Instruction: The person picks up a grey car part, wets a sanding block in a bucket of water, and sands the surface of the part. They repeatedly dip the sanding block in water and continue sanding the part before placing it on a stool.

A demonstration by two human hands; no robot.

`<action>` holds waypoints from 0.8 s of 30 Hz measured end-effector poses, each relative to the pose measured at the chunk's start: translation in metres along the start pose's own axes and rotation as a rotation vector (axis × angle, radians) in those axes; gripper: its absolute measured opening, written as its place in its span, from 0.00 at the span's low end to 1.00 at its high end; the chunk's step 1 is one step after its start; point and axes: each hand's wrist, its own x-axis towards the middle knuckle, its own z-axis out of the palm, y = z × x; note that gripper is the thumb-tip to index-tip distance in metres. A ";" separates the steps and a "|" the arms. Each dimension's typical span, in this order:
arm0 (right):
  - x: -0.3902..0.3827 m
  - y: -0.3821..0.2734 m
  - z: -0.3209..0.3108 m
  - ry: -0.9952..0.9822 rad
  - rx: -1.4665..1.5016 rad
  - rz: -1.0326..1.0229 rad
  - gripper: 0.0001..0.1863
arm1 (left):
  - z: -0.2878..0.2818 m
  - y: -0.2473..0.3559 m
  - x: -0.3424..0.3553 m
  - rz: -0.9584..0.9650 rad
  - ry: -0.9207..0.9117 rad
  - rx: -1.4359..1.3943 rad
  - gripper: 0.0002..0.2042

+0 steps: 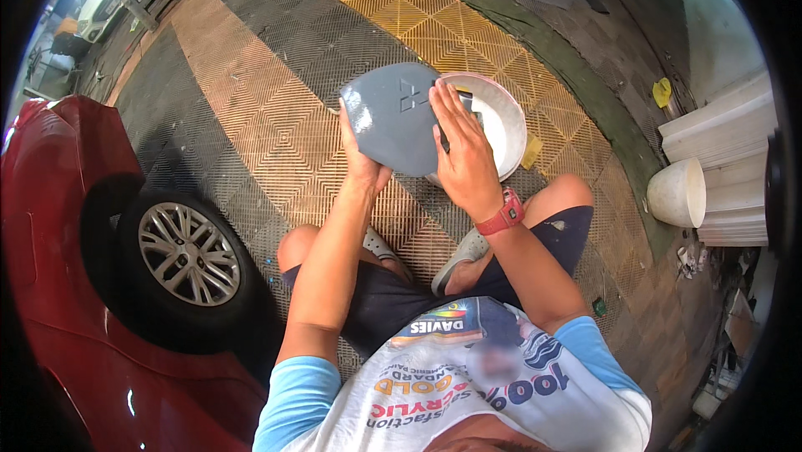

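We observe a glossy grey panel [380, 118], rounded and shield-like in outline, held up in front of the seated person's knees, above the slatted floor tiles [267, 151]. Its upper face bears a few angular marks toward the right side, and a bright reflection lies toward the left.

Left hand [366, 164]: supports the panel at its lower left edge, the thumb lying along the rim. We cannot tell how the other fingers stand, as the panel hides them.

Right hand [466, 155]: laid at the panel's right edge, fingers extended, pressed close together and pointing away from the body. A small dark piece [443, 140] shows beside the palm; we cannot tell its kind or whether it is gripped. A red watch [503, 211] sits on this wrist.

Surroundings: a white bucket [511, 122] with a pinkish rim stands just beyond the right hand, partly covered by it and by the panel. A yellow scrap [531, 152] lies beside the bucket. On the left we record a red car [63, 193] with a silver-spoked wheel [189, 253]; well apart, on the right, is a whitish tub [675, 193].
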 end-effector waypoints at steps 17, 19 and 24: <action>0.019 -0.039 0.007 -0.388 -0.045 -0.397 0.33 | -0.014 0.004 0.009 -0.155 -0.023 -0.011 0.44; 0.006 -0.036 0.006 -0.449 -0.116 -0.484 0.35 | -0.015 0.007 0.013 -0.214 0.041 -0.067 0.47; -0.021 -0.008 -0.019 -0.523 -0.227 -0.558 0.35 | -0.017 0.011 0.012 -0.062 0.073 0.049 0.47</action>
